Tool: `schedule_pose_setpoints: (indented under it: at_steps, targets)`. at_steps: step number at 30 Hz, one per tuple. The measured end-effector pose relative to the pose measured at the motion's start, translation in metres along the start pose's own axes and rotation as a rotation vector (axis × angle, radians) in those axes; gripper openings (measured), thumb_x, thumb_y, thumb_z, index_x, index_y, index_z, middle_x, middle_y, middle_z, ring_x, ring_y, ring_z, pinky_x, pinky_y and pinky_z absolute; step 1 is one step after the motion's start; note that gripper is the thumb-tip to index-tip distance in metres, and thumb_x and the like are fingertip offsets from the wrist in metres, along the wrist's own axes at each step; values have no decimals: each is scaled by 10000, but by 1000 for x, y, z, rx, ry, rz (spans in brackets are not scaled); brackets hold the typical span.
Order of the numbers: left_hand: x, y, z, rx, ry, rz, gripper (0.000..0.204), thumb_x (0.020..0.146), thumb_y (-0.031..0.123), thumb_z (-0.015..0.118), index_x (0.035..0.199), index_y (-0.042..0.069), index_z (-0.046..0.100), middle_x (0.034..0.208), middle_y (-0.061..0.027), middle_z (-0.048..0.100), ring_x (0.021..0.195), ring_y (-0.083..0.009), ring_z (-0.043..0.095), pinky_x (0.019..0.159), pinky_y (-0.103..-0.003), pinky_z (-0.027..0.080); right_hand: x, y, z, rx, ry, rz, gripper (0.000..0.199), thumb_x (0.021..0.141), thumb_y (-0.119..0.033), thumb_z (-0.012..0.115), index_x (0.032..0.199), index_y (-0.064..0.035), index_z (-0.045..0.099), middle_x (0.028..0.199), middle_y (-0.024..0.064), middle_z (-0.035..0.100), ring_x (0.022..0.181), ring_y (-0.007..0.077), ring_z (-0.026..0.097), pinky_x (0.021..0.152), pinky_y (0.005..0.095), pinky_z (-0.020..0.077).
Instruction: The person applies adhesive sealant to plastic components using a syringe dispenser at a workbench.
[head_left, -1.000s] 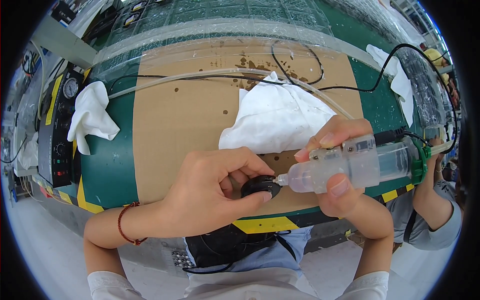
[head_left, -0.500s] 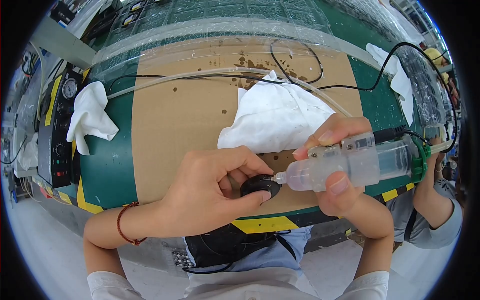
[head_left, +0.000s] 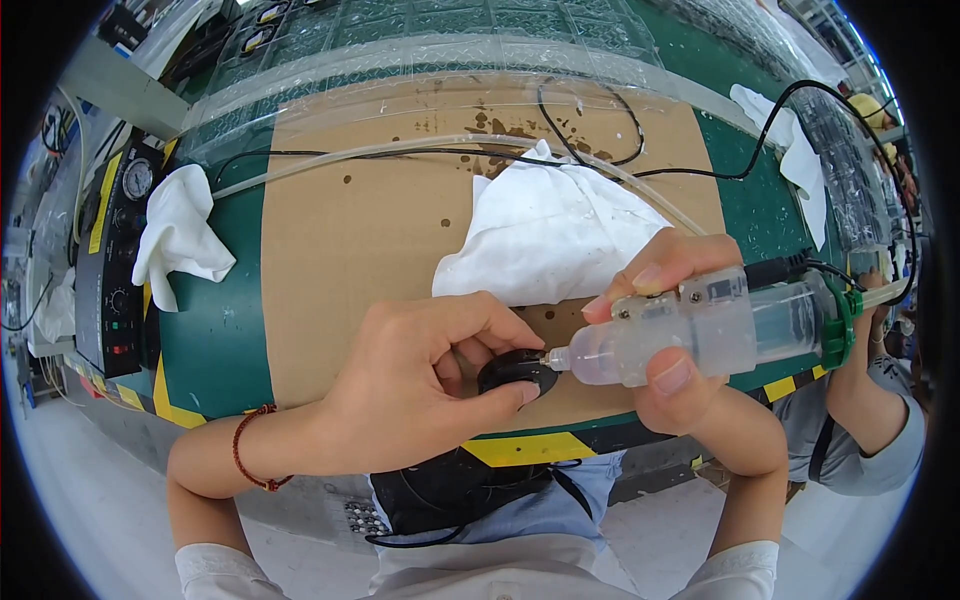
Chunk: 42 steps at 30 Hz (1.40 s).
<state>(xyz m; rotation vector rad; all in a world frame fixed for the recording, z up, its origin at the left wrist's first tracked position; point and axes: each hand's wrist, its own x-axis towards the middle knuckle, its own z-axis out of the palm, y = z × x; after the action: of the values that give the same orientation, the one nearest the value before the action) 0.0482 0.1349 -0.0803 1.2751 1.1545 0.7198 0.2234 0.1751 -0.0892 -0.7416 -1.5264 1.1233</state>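
Three white cloths (head_left: pixel 550 235) lie around; the middle one is just beyond both hands, w/ clear tube (head_left: pixel 240 186) & blk cable (head_left: pixel 700 174) behind. L hand (head_left: pixel 410 365) pinches blk round part (head_left: pixel 507 373) above cardboard (head_left: pixel 330 240); R hand (head_left: pixel 685 402) grasps syringe (head_left: pixel 720 332), tip at part's edge.

Close head-worn fisheye view, down onto the workbench (head_left: pixel 215 345)

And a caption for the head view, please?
Left hand holding a black part, right hand pointing a translucent syringe at it.
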Motion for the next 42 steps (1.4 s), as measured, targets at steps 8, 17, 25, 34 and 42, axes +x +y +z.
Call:
schedule_pose_setpoints:
  at_steps: [8,17,25,34,42]
  targets:
    - [1,-1,0,4,-1,10,185,679,64,658,834,4,576,622,-28,578,487,-16,457,434,-158,371,-1,1,1,19,43,12,505,707,-460,560,907,-29,387,690,95,452,552,135,510,511,233,443]
    - [0,0,-1,1,2,6,185,678,65,659,829,4,571,620,-24,569,502,-18,462,444,-158,376,0,1,0,-2,24,3,497,716,-458,550,904,-28,386,691,94,451,547,134,512,510,231,441]
    - [1,-4,0,-12,10,52,186,669,40,661,828,8,569,632,-19,568,508,-12,462,448,-152,374,-1,1,-1,-6,-6,5,513,711,-480,552,905,-34,387,691,91,450,541,136,511,501,236,442]
    - [0,-4,0,-30,13,57,182,662,33,659,815,6,564,619,-15,571,508,-7,464,446,-147,370,-2,1,0,41,3,-5,517,700,-487,563,902,-44,390,704,85,449,548,142,523,500,238,447]
    - [0,-2,1,-44,17,76,206,654,30,663,825,7,551,688,-39,611,563,-24,519,461,-157,390,0,2,-3,31,-36,-38,528,697,-497,565,903,-45,384,710,83,447,552,140,526,502,237,450]
